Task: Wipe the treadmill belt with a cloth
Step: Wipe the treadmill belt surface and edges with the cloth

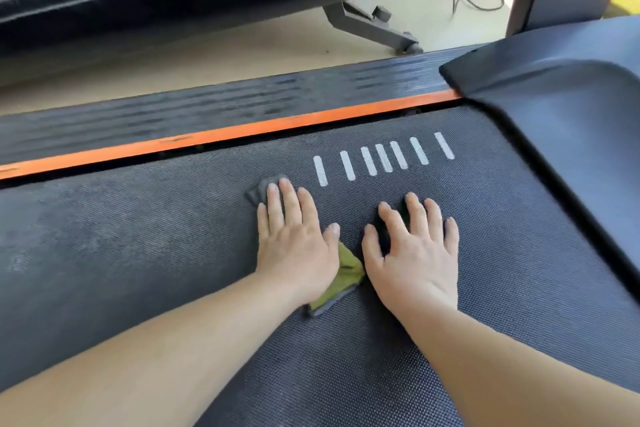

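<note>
Two hands, left hand [294,246] and right hand [414,255], fingers spread, press the cloth [341,279] flat on the treadmill belt [138,253].

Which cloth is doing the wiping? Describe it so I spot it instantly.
Find the dark textured treadmill belt below the orange strip. The cloth lies flat under both hands, just below the white bars. Only it shows lime green, with grey edges.

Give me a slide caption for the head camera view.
Both hands, left hand and right hand, press a green-and-grey cloth flat on the treadmill belt.
</note>
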A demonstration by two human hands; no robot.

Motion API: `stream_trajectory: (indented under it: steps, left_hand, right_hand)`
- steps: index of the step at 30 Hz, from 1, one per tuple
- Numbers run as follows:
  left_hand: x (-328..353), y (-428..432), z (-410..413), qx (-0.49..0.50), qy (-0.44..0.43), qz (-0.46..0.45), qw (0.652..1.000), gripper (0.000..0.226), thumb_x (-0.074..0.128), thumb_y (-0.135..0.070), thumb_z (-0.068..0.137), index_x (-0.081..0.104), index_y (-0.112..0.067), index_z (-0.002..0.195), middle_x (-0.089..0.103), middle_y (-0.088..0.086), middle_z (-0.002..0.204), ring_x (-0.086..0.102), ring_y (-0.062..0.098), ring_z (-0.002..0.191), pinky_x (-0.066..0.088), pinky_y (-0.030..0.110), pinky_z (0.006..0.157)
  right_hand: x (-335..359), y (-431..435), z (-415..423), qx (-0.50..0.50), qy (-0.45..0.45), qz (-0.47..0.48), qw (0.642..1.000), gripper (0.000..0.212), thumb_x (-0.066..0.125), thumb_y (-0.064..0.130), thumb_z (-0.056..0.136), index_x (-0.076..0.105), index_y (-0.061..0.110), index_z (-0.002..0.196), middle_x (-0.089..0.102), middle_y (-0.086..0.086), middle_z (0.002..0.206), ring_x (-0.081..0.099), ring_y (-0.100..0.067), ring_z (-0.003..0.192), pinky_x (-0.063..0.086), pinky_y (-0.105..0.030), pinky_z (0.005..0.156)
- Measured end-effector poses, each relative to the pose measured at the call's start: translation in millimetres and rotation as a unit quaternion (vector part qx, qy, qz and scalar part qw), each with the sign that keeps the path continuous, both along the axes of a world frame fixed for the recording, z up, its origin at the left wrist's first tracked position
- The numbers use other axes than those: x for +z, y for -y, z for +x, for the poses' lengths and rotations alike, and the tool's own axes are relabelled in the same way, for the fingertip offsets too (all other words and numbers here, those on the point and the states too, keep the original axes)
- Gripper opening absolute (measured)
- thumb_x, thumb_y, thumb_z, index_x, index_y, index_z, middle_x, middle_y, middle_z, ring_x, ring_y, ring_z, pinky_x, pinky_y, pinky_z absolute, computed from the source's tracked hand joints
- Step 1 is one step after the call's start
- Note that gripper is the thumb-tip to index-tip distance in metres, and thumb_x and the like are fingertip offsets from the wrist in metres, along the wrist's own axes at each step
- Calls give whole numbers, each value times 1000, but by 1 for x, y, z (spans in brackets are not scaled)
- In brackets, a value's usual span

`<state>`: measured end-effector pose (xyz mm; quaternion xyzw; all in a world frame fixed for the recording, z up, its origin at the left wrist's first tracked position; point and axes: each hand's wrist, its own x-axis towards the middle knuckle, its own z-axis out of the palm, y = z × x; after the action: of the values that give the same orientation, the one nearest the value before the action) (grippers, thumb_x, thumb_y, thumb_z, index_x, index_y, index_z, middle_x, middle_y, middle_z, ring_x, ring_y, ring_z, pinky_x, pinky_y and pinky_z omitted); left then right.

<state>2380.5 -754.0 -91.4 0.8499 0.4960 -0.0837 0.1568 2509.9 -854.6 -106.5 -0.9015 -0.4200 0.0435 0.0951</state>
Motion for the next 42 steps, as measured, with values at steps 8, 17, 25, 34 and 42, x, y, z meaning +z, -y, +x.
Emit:
stream_trajectory:
  steps: [8, 17, 25, 34, 42]
  left_hand:
    - [-3, -66, 24, -62, 30, 81, 994, 64, 22, -40, 109, 3, -12, 162, -12, 13, 170, -19, 29, 155, -4, 47, 127]
    - [27, -63, -11, 158, 193, 46, 967, 41, 73, -55, 80, 64, -21, 103, 61, 1, 112, 57, 26, 110, 46, 36, 93]
    - [52, -59, -20, 289, 380, -120, 870, 26, 76, -35, 87, 61, -14, 84, 59, -5, 77, 53, 14, 70, 41, 29, 61]
    - [118, -81, -33, 117, 391, 6, 913, 13, 72, -15, 89, 63, -24, 92, 67, -11, 79, 55, -1, 58, 43, 21, 58]
    - [70, -16, -34, 106, 267, -181, 941, 35, 76, -29, 89, 61, -29, 121, 69, -9, 93, 68, 9, 81, 57, 31, 80]
  right_hand:
    - [-2, -3, 2, 0, -4, 1, 1000, 55, 28, 64, 97, 43, 42, 145, 25, 2, 165, 7, -24, 154, 2, -50, 125]
    - [-1, -1, 3, 0, -6, -6, 1000, 55, 28, 64, 97, 43, 42, 146, 25, 1, 165, 6, -24, 155, 2, -51, 125]
    - [4, -2, 1, 2, -13, -19, 1000, 56, 26, 65, 98, 41, 42, 147, 22, 2, 165, 4, -23, 155, 0, -50, 125]
    - [8, -1, 0, 5, -20, -25, 999, 57, 23, 66, 98, 38, 43, 147, 19, 3, 166, 0, -21, 155, -2, -49, 125]
    - [6, -3, 1, -3, -21, -21, 1000, 53, 29, 62, 96, 40, 43, 145, 21, 3, 165, 3, -22, 154, -1, -48, 125]
